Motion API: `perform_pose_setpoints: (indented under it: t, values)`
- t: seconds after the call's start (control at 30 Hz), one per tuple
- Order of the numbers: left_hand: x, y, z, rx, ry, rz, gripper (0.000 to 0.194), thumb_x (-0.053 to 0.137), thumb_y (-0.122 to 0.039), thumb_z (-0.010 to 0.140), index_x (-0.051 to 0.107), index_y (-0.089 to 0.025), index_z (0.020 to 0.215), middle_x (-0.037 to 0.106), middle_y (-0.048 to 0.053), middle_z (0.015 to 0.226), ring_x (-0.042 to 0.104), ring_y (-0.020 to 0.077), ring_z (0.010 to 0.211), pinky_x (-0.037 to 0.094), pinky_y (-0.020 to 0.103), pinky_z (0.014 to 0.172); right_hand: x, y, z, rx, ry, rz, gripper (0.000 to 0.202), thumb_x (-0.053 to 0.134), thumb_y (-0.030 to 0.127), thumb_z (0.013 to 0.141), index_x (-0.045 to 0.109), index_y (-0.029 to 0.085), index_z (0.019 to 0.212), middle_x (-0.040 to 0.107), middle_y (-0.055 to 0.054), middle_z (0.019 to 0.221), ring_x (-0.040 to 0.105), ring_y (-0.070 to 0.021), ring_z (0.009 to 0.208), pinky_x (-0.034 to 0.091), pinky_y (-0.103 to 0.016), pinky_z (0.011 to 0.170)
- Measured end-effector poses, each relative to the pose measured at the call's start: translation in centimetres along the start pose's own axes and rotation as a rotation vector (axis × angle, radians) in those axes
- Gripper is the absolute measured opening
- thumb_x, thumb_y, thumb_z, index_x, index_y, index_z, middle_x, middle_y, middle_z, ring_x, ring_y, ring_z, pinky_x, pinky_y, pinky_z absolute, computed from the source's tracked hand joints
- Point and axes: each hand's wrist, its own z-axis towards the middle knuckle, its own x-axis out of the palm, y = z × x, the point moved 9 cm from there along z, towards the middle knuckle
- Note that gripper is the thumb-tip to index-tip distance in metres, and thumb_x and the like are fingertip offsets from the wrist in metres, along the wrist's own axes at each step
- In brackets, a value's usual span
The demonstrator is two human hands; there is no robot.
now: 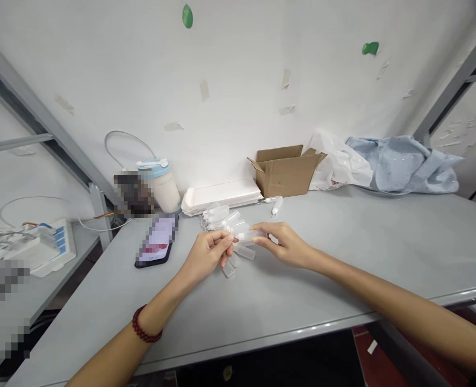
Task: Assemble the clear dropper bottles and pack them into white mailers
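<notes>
Between my two hands is a small translucent plastic bottle (246, 235), lying sideways above the table. My right hand (283, 243) grips its right end between thumb and fingers. At the other end, by the white tip, the thumb and fingers of my left hand (211, 251) are pinched together; what exactly they hold there is too small to make out. Several similar bottles lie in a loose pile (221, 214) just beyond and beneath my hands. A couple more small bottles (277, 205) lie apart from the pile, near the cardboard box.
Along the wall stand a white lidded tub (166, 188), a stack of flat white cartons (224, 194), an open cardboard box (288, 174), a white plastic bag (338, 161) and a light blue bag (403, 164). A phone (157, 240) lies left of my hands on the grey table (367, 247).
</notes>
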Motion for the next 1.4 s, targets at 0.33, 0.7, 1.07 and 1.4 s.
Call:
perform_pose_setpoints:
  t: [0.33, 0.7, 1.07, 1.4]
  values:
    - [-0.7, -0.2, 0.2, -0.017, -0.049, -0.054, 0.026, 0.055, -0.035, 0.081, 0.06, -0.012, 0.07, 0.052, -0.003, 0.055, 0.042, 0.0041, 0.039, 0.033, 0.019, 0.044, -0.5, -0.4, 0.3, 0.054, 0.012, 0.015, 0.026, 0.044, 0.032, 0.09, 0.063, 0.015, 0.097, 0.067, -0.005, 0.085, 0.057, -0.014, 0.071, 0.039, -0.023, 0.056]
    - [-0.1, -0.3, -0.2, -0.037, -0.02, 0.042, 0.024, 0.056, -0.032, 0.078, 0.056, -0.014, 0.062, 0.049, -0.004, 0.05, 0.04, 0.0051, 0.038, 0.035, 0.02, 0.045, 0.2, -0.3, 0.0, 0.035, 0.053, 0.001, 0.027, 0.043, 0.034, 0.091, 0.062, 0.015, 0.09, 0.067, -0.004, 0.081, 0.054, -0.0132, 0.066, 0.042, -0.026, 0.063]
    - [-3.7, -0.4, 1.0, 0.055, -0.183, 0.012, 0.029, 0.058, -0.035, 0.077, 0.055, -0.014, 0.058, 0.049, -0.004, 0.051, 0.039, 0.005, 0.04, 0.032, 0.021, 0.045, -2.0, -3.6, 1.1, 0.025, -0.028, -0.192, 0.031, 0.042, 0.033, 0.09, 0.051, 0.015, 0.114, 0.061, -0.01, 0.101, 0.054, -0.0191, 0.088, 0.044, -0.032, 0.076]
    - [-4.7, 2.1, 1.7, -0.023, -0.258, 0.121, 0.031, 0.058, -0.041, 0.075, 0.061, -0.012, 0.065, 0.052, -0.002, 0.051, 0.039, 0.0058, 0.038, 0.032, 0.019, 0.04, -3.6, -10.0, 1.4, 0.115, 0.094, -0.801, 0.051, 0.035, -0.007, 0.071, 0.058, 0.015, 0.111, 0.06, -0.01, 0.114, 0.048, -0.0233, 0.094, 0.034, -0.032, 0.073]
